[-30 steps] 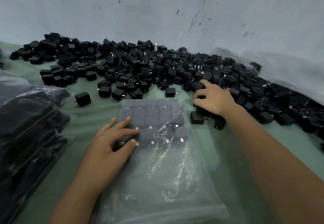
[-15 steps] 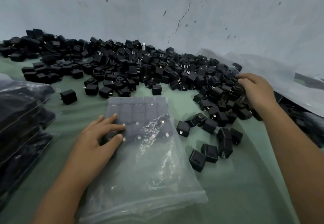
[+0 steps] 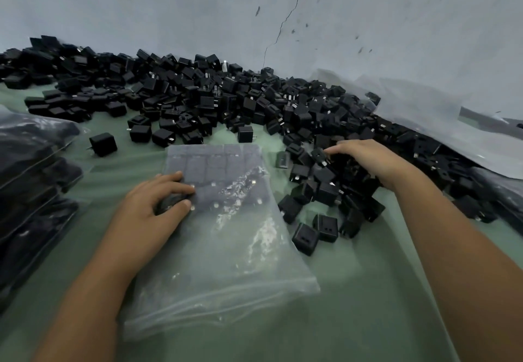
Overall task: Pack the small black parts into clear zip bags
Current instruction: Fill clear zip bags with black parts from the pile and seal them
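A clear zip bag [image 3: 226,237] lies flat on the green counter [image 3: 353,319], about in the middle, with its zip end toward the near edge. At its far end, several small black parts are already inside, arranged in neat rows under the plastic.

The left hand [image 3: 150,208] rests on the left side of the bag. Its fingers [image 3: 181,189] are almost straight and press down on the plastic over the packed parts, and the thumb [image 3: 181,206] also lies on the bag. It pinches nothing.

The right hand [image 3: 368,160] is to the right of the bag, on top of a loose group of black parts [image 3: 325,191] that lies just beside the bag's right edge. Its fingers are bent over the parts and touch them, but I cannot tell if they really grip one.

A large pile of the same black parts [image 3: 198,98] stretches along the far edge of the counter, against the pale cracked wall [image 3: 311,21]. One single part [image 3: 103,144] stands apart from the pile, toward the left. At the left edge, filled bags [image 3: 31,180] are stacked one on another. At the right edge lie some sheets of clear plastic [image 3: 424,118], partly over the parts.
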Available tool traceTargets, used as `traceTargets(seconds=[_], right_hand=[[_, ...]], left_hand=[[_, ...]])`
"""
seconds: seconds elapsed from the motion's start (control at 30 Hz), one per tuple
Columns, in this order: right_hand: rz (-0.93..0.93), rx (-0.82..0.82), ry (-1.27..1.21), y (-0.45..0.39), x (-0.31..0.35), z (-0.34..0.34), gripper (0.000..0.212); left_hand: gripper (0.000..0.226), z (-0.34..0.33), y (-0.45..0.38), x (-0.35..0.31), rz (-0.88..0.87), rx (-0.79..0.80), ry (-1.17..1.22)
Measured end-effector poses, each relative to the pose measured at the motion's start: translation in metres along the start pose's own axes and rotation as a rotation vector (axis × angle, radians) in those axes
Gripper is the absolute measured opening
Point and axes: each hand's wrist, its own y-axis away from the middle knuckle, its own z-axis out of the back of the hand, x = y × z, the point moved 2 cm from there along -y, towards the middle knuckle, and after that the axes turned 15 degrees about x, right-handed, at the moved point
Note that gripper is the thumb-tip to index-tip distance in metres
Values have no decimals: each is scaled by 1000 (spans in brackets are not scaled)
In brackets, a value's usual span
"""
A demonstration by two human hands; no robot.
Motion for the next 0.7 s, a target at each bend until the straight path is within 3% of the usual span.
traceTargets(seconds=[0.03,0.1,0.13,0.2,0.27,0.43,0.6,0.7], right_hand=[[-3,-73,98,11,1,-3,20],[84,-393,260,34,3,-17,23],[183,-543,231,50,4,-30,23],[362,-677,49,82,5,-67,29],[403,-674,32,104,2,-102,32],[303,-431,402,129,-12,-152,47],[267,-510,458,149,-18,-155,41],[284,-498,441,151,-19,-155,35]], left_hand=[[26,0,0,-1,0,0,22],[25,-1,0,-3,20,2,72],[25,-2,3,-4,32,-2,98],[23,-2,9,-8,40,-29,147],[20,-2,19,-12,37,-70,176],[23,-7,60,-18,38,-46,197],[18,-15,100,-21,-6,-8,61],[27,-16,108,-30,-83,-12,-72]])
